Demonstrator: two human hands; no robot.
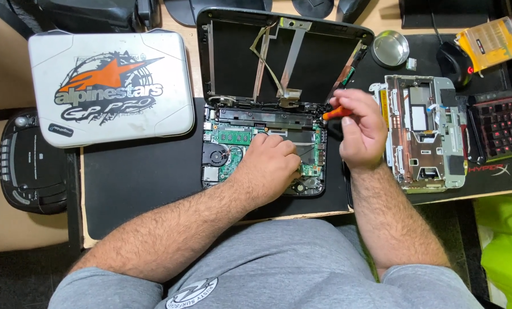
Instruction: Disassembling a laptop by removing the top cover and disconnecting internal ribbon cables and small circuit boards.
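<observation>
An opened laptop (264, 143) lay mid-table, its green circuit board bare. The left hand (267, 166) pressed flat on the board, holding nothing. The right hand's (356, 129) fingers gripped an orange screwdriver (335, 113) near the hinge; a slip could likely gouge the board.

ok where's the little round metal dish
In the head view, the round metal dish sits at the top right of the desk, between the opened laptop's lid and the black mouse.
</observation>
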